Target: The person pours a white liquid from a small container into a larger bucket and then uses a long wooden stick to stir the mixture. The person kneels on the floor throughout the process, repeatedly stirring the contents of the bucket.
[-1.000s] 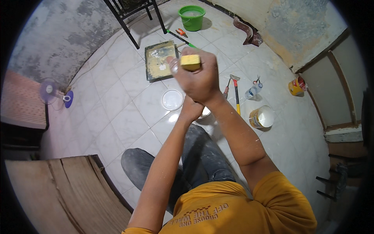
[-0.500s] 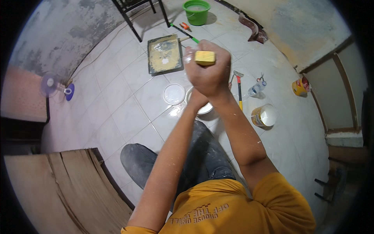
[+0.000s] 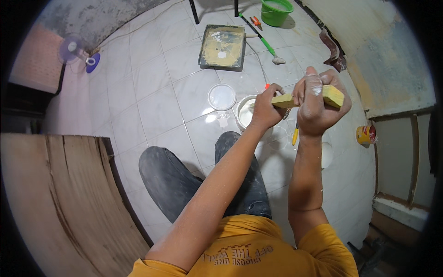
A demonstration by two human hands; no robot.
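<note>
A yellow wooden stick slants between my two hands, just right of the middle. My left hand is closed round its left part. My right hand, dusted white, grips it near the other end, whose squared tip pokes out past the fingers. Beside and partly behind my left hand stands a white tub with white material inside; the hand covers part of its rim. A round white lid lies on the tiles left of the tub. Whether the stick's lower end touches anything is hidden.
A stained paint tray, a green-handled scraper, orange pliers and a green bucket are farther off. A yellow can sits right. A purple fan stands left, with a wooden panel nearer.
Both hands have moved rightward, and the stick, seen end-on before, now shows its length at a slant. The view has shifted; the right forearm now covers part of the floor items.
</note>
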